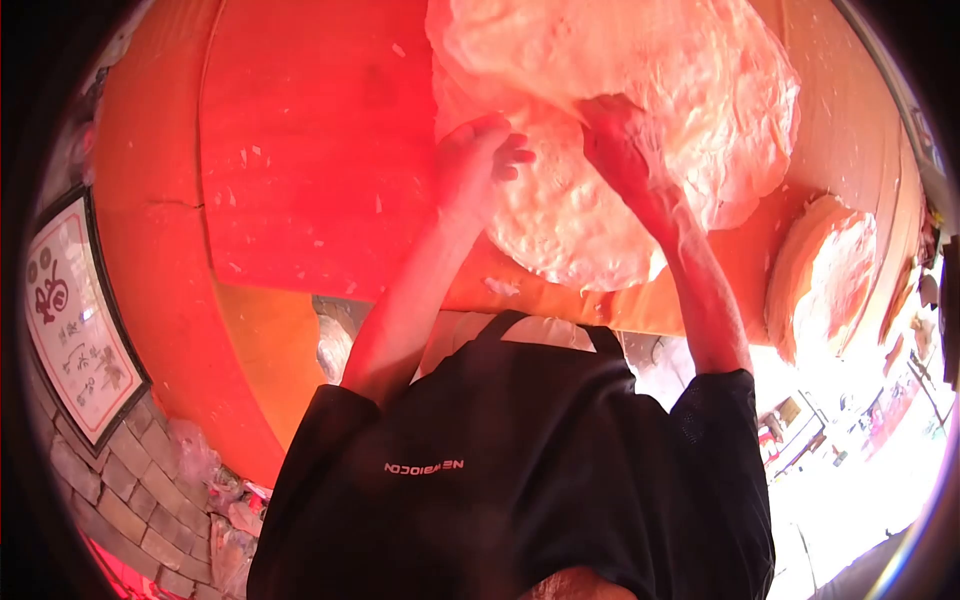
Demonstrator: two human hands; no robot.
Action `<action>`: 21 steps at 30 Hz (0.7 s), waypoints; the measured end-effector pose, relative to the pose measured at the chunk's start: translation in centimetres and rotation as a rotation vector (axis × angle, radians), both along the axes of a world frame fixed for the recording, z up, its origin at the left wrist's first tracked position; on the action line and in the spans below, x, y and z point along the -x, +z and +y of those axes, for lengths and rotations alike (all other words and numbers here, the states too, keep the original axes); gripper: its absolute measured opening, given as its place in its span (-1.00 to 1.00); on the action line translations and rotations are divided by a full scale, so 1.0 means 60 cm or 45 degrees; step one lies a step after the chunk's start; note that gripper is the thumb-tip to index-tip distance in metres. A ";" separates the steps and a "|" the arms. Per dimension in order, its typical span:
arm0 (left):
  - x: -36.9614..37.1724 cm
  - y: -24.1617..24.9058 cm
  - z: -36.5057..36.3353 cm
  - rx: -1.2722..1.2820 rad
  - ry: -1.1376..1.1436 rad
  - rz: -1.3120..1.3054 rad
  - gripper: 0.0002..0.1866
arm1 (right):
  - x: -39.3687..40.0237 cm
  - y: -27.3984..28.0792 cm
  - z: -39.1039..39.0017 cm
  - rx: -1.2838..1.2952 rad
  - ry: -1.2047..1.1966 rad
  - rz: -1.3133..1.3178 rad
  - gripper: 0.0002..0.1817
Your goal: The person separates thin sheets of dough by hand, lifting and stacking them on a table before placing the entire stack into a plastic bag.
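Under strong red light, a large, thin, bumpy pale sheet (pixel 580 230) spreads over the table at the top centre. My left hand (pixel 485 155) is at the sheet's left edge, fingers apart and slightly curled, with nothing visible in it. To its right, my right hand (pixel 618 140) is closed on part of the sheet, and a fold is pulled up toward its fingers. Some fingertips of the right hand are hidden by the fold and shadow.
The red-lit table (pixel 310 150) has small pale scraps on it. A stack of pale round sheets (pixel 825 270) lies at its right edge. A framed sign (pixel 85 320) stands at the far left by a brick surface, with plastic bags (pixel 235 520) below the table.
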State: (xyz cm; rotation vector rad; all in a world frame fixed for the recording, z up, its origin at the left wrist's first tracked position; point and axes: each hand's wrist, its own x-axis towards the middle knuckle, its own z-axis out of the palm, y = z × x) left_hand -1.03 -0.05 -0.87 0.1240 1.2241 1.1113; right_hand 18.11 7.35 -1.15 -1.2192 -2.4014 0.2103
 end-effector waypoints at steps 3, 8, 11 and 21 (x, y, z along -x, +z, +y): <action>-0.003 0.005 -0.020 0.066 -0.032 0.108 -0.79 | 0.004 -0.012 0.004 0.060 -0.046 0.015 -0.95; -0.023 -0.002 0.016 0.147 -0.257 0.144 -0.86 | 0.043 -0.002 0.009 0.115 -0.015 0.038 -0.96; -0.023 -0.005 0.022 0.128 -0.264 0.206 -0.87 | 0.044 -0.014 0.012 0.145 -0.018 0.050 -0.96; -0.007 0.010 0.044 -0.075 -0.252 -0.101 -0.89 | 0.014 0.000 -0.039 -0.023 0.033 0.103 -0.57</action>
